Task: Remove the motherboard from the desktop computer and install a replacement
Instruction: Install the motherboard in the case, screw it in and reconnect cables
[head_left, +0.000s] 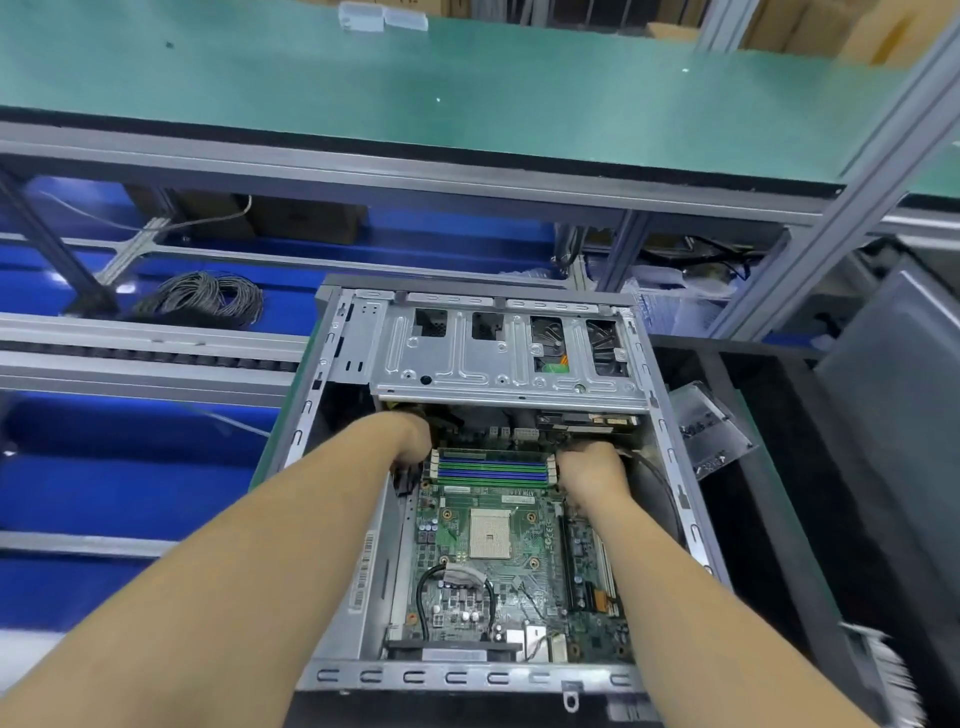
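An open desktop computer case (483, 488) of grey stamped sheet metal lies with its side off, its slotted rim running along the near edge. Inside lies the green motherboard (498, 561), flat on the case floor, with a square pale CPU socket (491, 533) at its middle and a row of blue and green memory slots (491, 467) across its far end. Both hands reach in at the ends of those slots: the left hand (410, 441) at the board's far left corner, its fingers curled down around something dark, and the right hand (592, 470) at the far right corner, fingers bent down out of sight (what either grip holds, if anything, cannot be told). Above them a ribbed metal drive cage (498, 353) with cut-out windows spans the case. A barcode label (363, 571) sticks to the case's left inner wall, its print too small to read. Behind the case sits a coil of grey cable (208, 299) and, higher up, a green matt worktop (415, 88).
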